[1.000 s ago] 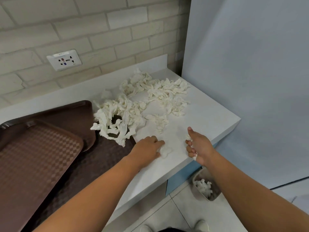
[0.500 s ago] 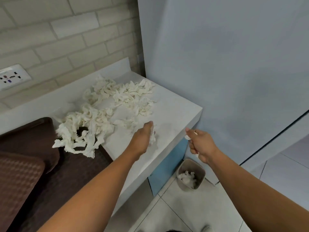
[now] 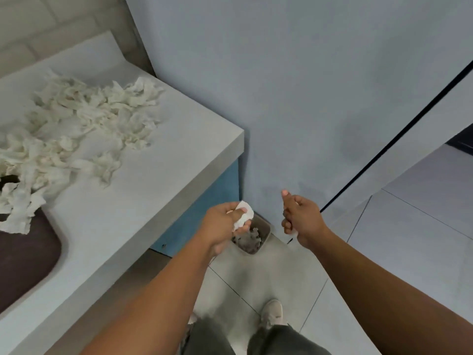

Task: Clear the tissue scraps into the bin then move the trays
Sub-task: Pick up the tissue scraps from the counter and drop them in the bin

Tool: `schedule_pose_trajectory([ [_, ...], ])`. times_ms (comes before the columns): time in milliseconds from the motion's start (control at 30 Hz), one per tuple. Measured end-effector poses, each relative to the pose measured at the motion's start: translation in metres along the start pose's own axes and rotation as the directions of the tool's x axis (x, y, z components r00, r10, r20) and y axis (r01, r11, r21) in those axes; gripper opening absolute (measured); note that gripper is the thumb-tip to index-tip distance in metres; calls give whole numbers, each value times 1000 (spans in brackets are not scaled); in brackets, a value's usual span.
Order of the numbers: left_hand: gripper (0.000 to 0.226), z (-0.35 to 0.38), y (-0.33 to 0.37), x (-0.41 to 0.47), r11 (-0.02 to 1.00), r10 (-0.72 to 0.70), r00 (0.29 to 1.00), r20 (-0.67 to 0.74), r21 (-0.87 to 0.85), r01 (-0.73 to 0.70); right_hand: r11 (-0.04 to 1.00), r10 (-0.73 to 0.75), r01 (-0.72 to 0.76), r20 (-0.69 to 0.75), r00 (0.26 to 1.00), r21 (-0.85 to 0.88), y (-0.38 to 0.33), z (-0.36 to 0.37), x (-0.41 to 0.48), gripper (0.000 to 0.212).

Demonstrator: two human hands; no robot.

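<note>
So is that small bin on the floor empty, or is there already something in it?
Not empty: the small beige plastic bin holds crumpled white tissue scraps, visible through its open top.

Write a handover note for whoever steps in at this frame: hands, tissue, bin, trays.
Left hand: grip on a tissue wad, right over the bin on the floor.
Right hand: grip on a small scrap, beside the bin.
Done: some scraps already lie in the bin.
Left: drop both loads, clear the big scrap pile on the counter, part of it overlapping the brown tray; then move the trays.
</note>
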State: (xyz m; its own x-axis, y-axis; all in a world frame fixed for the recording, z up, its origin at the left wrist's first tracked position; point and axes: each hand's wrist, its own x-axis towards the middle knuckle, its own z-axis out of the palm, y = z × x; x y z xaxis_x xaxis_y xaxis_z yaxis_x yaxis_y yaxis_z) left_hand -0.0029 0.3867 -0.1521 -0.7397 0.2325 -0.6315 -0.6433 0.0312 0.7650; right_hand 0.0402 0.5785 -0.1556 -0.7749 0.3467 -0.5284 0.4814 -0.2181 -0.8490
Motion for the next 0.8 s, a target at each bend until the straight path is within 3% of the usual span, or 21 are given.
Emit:
schedule_pose_trajectory([
  [100,21,11,-35,25,996,-54,998,-34,70,56,998,61,-62,-39,997,-32,31,-9,24,52],
  [200,48,15,-66,59,971,-118,988,-99,196,135,981,37,-57,-113,993,-184,71,-14,57,55],
  [333,65,17,-120,122,908,-99,974,-203,382,172,946,91,-138,-169,981,-293,136,-15,108,57],
  [667,61,-9,-272,297,806,-134,956,-260,532,258,915,201,-239,-147,969,-326,290,9,244,51],
  [800,41,-22,-321,373,806,-279,936,-216,476,351,911,376,-385,-87,922,-148,336,20,293,23],
])
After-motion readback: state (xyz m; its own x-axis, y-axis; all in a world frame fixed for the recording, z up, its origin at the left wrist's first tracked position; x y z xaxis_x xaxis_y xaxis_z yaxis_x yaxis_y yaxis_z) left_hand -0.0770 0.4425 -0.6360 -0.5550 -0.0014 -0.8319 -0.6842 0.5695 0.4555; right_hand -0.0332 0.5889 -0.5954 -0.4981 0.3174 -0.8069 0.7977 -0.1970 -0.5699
